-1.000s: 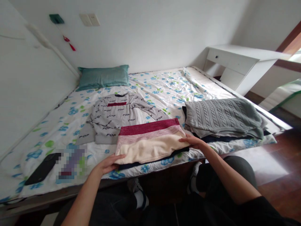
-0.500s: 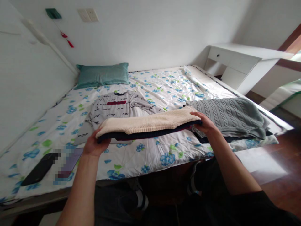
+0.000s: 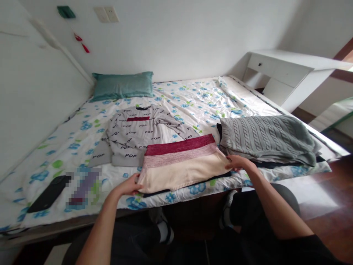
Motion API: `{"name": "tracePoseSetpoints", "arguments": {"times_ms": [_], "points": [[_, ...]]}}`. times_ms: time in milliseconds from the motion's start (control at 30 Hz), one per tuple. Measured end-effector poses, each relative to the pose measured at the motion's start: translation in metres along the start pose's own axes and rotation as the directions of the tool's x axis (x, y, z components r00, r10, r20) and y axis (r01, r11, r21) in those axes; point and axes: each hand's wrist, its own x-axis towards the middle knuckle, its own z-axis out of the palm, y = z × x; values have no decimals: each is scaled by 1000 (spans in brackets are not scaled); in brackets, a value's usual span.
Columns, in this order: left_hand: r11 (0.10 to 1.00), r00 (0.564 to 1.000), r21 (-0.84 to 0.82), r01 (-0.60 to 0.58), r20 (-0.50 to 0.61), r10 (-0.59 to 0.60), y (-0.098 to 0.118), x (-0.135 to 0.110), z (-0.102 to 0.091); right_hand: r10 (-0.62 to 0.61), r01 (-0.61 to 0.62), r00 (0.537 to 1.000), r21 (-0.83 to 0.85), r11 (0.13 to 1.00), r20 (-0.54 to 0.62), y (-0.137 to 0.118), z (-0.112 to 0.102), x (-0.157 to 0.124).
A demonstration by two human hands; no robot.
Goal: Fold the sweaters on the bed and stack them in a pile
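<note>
A folded knit sweater [image 3: 183, 163] with maroon, mottled pink and cream bands lies at the front edge of the bed, a navy layer showing under its near hem. My left hand [image 3: 129, 186] pinches its near left corner, with the thumb on top. On the opposite side, my right hand [image 3: 236, 162] grips the right edge; some of its fingers are hidden under the knit. Just behind the sweater, a grey long-sleeved top [image 3: 135, 136] printed with "POP" is spread out. To the right of my right hand sits a folded grey cable-knit sweater [image 3: 266, 138] on darker garments.
The bed has a flowered sheet [image 3: 165, 180]. A black phone [image 3: 48, 195] and a blurred-out item [image 3: 84, 187] lie at the front left. A green pillow [image 3: 122, 85] rests against the wall, and a white desk [image 3: 292, 70] stands beyond the bed's right side.
The folded sweater, held up level before, is now lowered onto the bed's front edge, showing its maroon and pink bands. Both hands have moved down with it, still gripping its sides.
</note>
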Motion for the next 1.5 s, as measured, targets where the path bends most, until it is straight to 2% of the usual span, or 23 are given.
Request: {"name": "tracePoseSetpoints", "arguments": {"times_ms": [67, 133, 167, 233, 333, 367, 433, 500, 567, 667, 733, 800, 867, 900, 933, 967, 1033, 1100, 1167, 1233, 1333, 1433, 1500], "points": [[993, 1000, 117, -2, -22, 5, -9, 12, -10, -41, 29, 995, -134, 991, -88, 5, -2, 6], [975, 988, 207, -84, -113, 109, -9, 23, -21, -144, 75, 951, -248, 966, -274, 3, -5, 11], [953, 966, 268, -142, -171, 192, -6, 28, -24, -204, 93, 912, -305, 948, -355, -1, -4, 13], [878, 891, 391, -276, -239, 387, 9, 37, -21, -326, 142, 838, -402, 905, -437, -13, 1, 17], [725, 755, 487, -486, -184, 630, 42, 50, 9, -530, 306, 738, -493, 815, -417, -38, 25, 24], [680, 722, 500, -536, -146, 676, 53, 54, 24, -598, 371, 704, -520, 770, -383, -47, 38, 25], [613, 695, 527, -588, -59, 717, 71, 57, 58, -690, 463, 666, -569, 680, -283, -62, 64, 27], [556, 703, 566, -608, 60, 708, 82, 54, 94, -718, 505, 678, -607, 613, -161, -75, 86, 26], [494, 714, 604, -625, 188, 674, 88, 45, 129, -676, 488, 732, -628, 606, -84, -85, 97, 23], [399, 685, 616, -679, 337, 646, 92, 26, 172, -537, 368, 840, -643, 672, -80, -96, 91, 20], [350, 630, 570, -744, 421, 653, 95, 18, 191, -470, 308, 878, -643, 701, -92, -101, 80, 22], [321, 557, 484, -814, 496, 666, 98, 18, 199, -482, 321, 871, -636, 702, -92, -104, 73, 27], [312, 486, 383, -869, 542, 686, 102, 27, 197, -553, 388, 828, -612, 689, -97, -107, 75, 37], [319, 466, 346, -882, 543, 699, 104, 34, 191, -598, 433, 795, -597, 676, -102, -109, 79, 42], [335, 465, 328, -883, 525, 713, 106, 43, 184, -643, 479, 759, -580, 659, -103, -111, 85, 48], [359, 487, 335, -871, 489, 723, 108, 54, 175, -680, 523, 726, -562, 640, -99, -113, 91, 54], [432, 583, 413, -802, 380, 719, 109, 75, 155, -714, 578, 697, -536, 616, -69, -117, 105, 65], [505, 693, 517, -691, 273, 668, 108, 95, 133, -695, 579, 719, -532, 618, -24, -119, 115, 75], [540, 765, 596, -594, 210, 609, 103, 111, 113, -660, 563, 751, -541, 625, 19, -117, 118, 84], [544, 794, 647, -533, 160, 587, 96, 124, 95, -642, 549, 766, -548, 632, 26, -113, 114, 92], [562, 799, 684, -465, 50, 600, 82, 142, 74, -603, 495, 797, -542, 679, -27, -102, 98, 107], [634, 816, 677, -375, -84, 572, 71, 157, 56, -542, 412, 834, -537, 736, -104, -91, 83, 122], [689, 838, 657, -307, -157, 523, 66, 164, 45, -521, 367, 838, -539, 758, -163, -83, 76, 129]]}}
